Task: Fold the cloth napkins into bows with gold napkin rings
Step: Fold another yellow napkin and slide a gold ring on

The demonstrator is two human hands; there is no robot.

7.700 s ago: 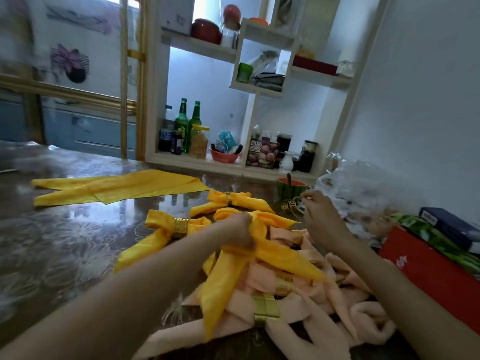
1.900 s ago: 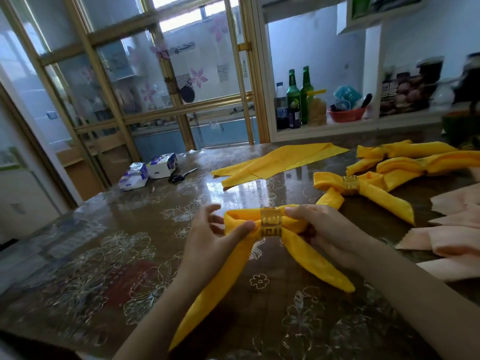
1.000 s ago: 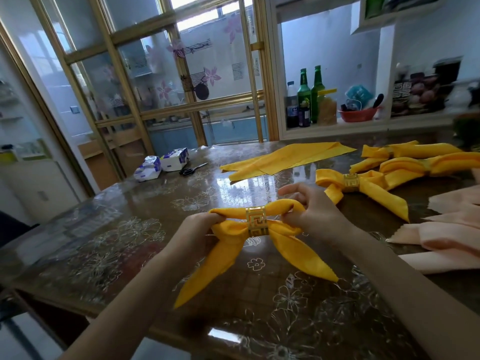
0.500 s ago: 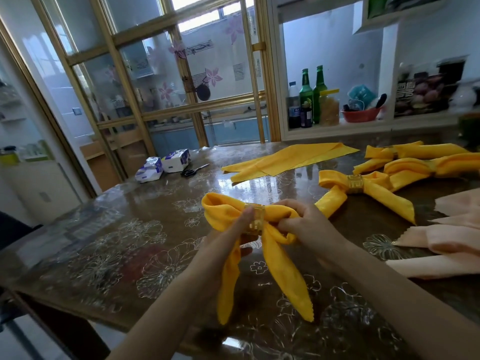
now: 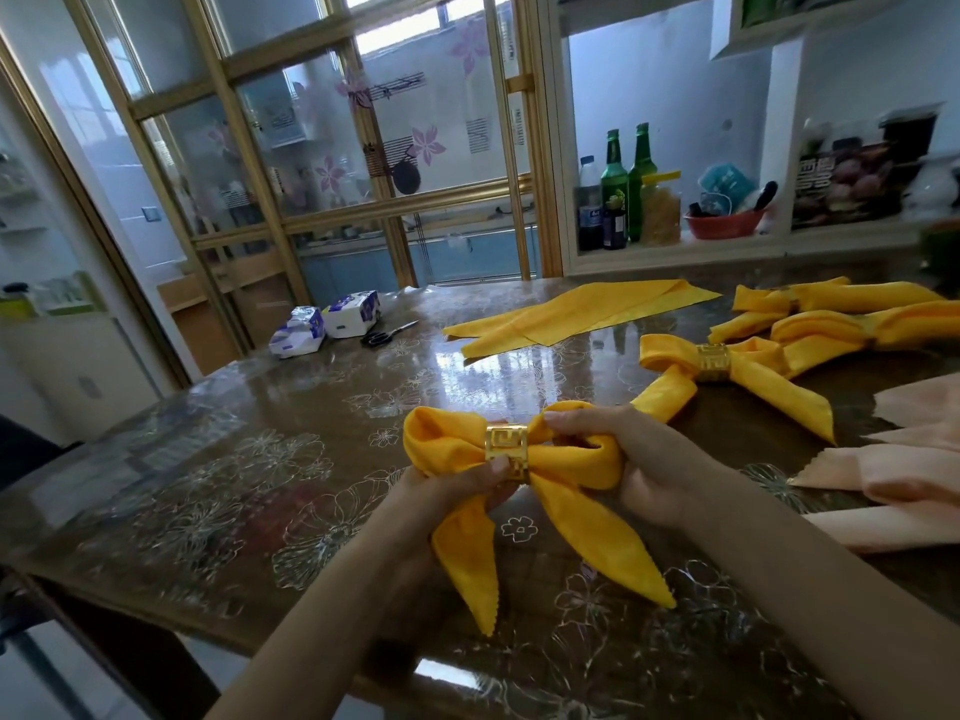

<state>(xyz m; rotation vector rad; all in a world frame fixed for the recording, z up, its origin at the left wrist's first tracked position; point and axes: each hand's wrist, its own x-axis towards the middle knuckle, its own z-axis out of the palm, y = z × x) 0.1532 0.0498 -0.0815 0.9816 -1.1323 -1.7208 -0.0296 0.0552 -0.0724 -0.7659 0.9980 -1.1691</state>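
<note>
yellow bow squared up in both hands, ring now turned to the front

half a second ago the gold fret-patterned napkin ring (image 5: 507, 452) was edge-on and half hidden; now it faces up, centred on the yellow cloth napkin (image 5: 571, 462), with both loops puffed and both tails hanging. this bow looks all but done, needing only to be set down. the left hand (image 5: 441, 493) pinches the ring, thumb on its lower rim, and the right hand (image 5: 649, 475) is curled round the right loop. the bow is held just above the glossy brown flower-patterned table (image 5: 234, 485), tail tips near its front edge. bare tabletop lies to the left. a finished yellow bow (image 5: 727, 371) and peach cloth napkins (image 5: 909, 459) crowd the right.
</note>
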